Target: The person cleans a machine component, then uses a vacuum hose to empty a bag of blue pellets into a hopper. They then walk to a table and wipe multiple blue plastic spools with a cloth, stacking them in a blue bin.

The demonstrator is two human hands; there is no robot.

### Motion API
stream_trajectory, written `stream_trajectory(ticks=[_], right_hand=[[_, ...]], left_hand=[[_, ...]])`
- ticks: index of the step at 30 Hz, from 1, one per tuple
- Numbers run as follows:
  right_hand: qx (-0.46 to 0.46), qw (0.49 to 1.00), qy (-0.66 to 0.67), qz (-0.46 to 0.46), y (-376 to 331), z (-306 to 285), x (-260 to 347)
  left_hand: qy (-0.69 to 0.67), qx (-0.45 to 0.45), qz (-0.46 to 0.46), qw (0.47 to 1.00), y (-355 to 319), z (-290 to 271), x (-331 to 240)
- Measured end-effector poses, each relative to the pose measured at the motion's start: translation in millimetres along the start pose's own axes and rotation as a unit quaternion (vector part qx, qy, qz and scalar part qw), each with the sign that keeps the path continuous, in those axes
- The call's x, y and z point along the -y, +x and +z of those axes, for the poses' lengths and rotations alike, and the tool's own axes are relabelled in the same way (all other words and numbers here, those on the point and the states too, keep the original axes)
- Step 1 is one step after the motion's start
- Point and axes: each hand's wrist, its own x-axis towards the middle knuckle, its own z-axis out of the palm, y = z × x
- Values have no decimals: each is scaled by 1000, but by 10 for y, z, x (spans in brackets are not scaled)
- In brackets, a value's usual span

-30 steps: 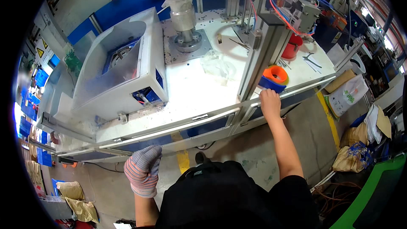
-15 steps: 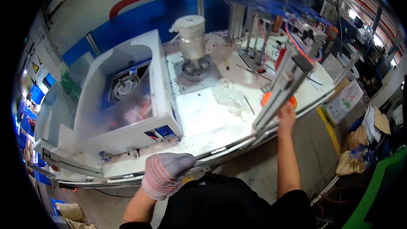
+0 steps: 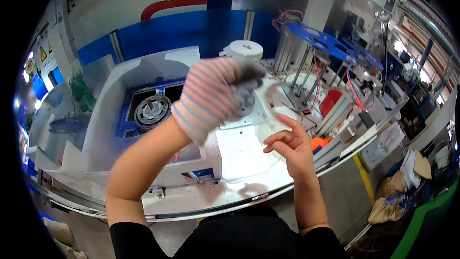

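Note:
My left hand [image 3: 208,98], in a grey and orange striped glove with dark fingertips, is raised over the right side of the white basin housing [image 3: 191,60]. Its blurred fingers bend to the right, in front of the white-lidded canister [image 3: 246,48]; whether they touch or hold anything cannot be made out. Bare and open, my right hand [image 3: 295,151] hovers over the table right of a white sheet [image 3: 241,152]. Its index finger stretches forward and the other fingers are loosely bent, with nothing in them. Beside it lies an orange thing [image 3: 320,142].
Inside the basin sits a round metal hub [image 3: 152,110] with an upright shaft. At the right stand metal rods under a blue plate [image 3: 318,41], with a red cup [image 3: 329,102] below. An angled metal profile [image 3: 352,129] stands near the table's front edge.
My left hand has risen from the table's front edge up over the housing. My right hand has left the orange thing and moved left over the table. The head view has shifted.

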Motion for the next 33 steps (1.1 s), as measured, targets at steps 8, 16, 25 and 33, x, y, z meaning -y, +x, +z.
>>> stream_trajectory(ticks=[8,16,25,33], right_hand=[[-46,991,-108,-60,1262,-54,385],[36,991,127,-6,2778,-617,256],[5,931,323,167,4089,-1140,-367],[-9,908,301,290,4420,-1130,-1002]], left_hand=[[-105,-204,-126,965,896,-552,652],[9,-207,-272,940,1692,-613,1663],[-24,-154,-433,888,1943,-291,2326],[31,-75,-502,861,1758,-336,2622]])
